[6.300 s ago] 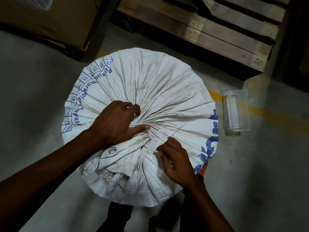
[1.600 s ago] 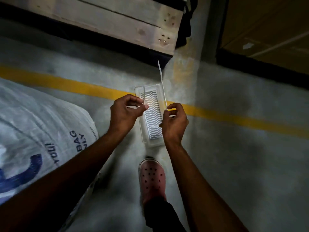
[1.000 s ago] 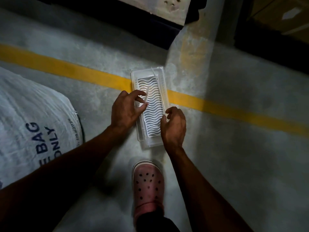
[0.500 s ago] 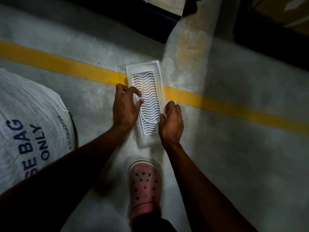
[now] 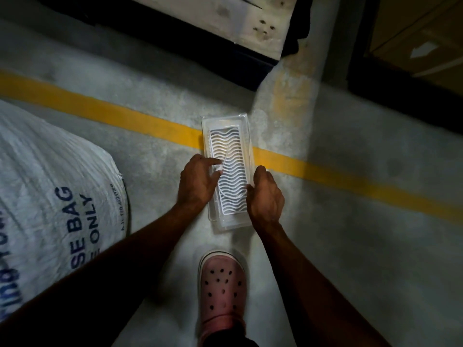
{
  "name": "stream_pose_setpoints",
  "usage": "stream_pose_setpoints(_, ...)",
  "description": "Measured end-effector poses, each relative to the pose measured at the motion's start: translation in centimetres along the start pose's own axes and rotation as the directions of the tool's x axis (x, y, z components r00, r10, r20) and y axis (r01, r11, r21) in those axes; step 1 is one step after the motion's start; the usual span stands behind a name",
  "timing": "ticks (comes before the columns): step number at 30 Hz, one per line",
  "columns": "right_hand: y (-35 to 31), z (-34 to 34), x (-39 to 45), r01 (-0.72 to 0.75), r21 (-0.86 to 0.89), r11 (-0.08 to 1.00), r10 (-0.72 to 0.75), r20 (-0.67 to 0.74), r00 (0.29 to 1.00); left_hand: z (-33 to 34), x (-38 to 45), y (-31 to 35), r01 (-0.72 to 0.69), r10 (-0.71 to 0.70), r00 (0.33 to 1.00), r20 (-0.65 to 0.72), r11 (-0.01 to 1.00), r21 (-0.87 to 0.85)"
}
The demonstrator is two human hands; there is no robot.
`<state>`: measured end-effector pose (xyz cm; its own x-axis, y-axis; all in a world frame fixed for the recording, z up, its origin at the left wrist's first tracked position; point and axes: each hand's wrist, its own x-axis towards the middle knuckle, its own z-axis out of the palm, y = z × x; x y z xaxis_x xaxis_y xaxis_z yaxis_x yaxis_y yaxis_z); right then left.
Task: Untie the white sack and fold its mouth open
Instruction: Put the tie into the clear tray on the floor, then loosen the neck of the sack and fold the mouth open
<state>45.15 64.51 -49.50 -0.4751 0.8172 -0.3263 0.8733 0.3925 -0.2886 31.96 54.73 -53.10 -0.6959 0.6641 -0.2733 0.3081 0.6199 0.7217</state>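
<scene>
The white woven sack [image 5: 50, 186] with blue print stands at the left edge; only its side shows, and its mouth is out of view. Both hands are away from it, over a clear plastic tray [image 5: 225, 122] with a white wavy grate on the floor. My left hand [image 5: 198, 181] pinches one end of a thin white tie strip [image 5: 226, 154] between thumb and forefinger above the grate. My right hand [image 5: 265, 194] is at the tray's right rim, fingertips closed on the strip's other part, which runs up along that rim.
A yellow floor line [image 5: 100, 108] passes under the tray. A wooden pallet [image 5: 250, 18] lies at the top, and a dark doorway edge [image 5: 400, 78] is at the upper right. My foot in a pink clog [image 5: 221, 284] stands just below the tray.
My hands left the sack's tied mouth and carried the white tie strip to the tray. Over the last second they lowered it from mid-air onto the grate.
</scene>
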Motion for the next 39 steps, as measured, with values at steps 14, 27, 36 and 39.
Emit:
stream_pose_setpoints(14,-2.7,-5.2,-1.4,0.185,0.062,0.981,-0.193,0.19,0.963,-7.4,-1.9,3.1,0.064,-0.064,0.998,0.021,0.998,0.009)
stream_pose_setpoints(27,-35.5,-26.0,-11.3,0.574,0.103,0.813,-0.583,0.15,0.799,-48.8,-10.5,11.6,0.089,-0.03,0.976,-0.216,0.959,0.269)
stream_pose_setpoints(36,-55.4,-24.2,-26.4,0.797,0.184,0.575,-0.815,0.22,0.536,-72.2,-25.4,0.8,0.213,-0.115,0.967,-0.227,0.856,0.471)
stream_pose_setpoints(39,-59.2,-20.6,-31.1,0.808,0.263,0.527,-0.842,0.288,0.456,-74.5,-29.6,-4.2,0.306,-0.231,0.947,-0.223,0.862,0.406)
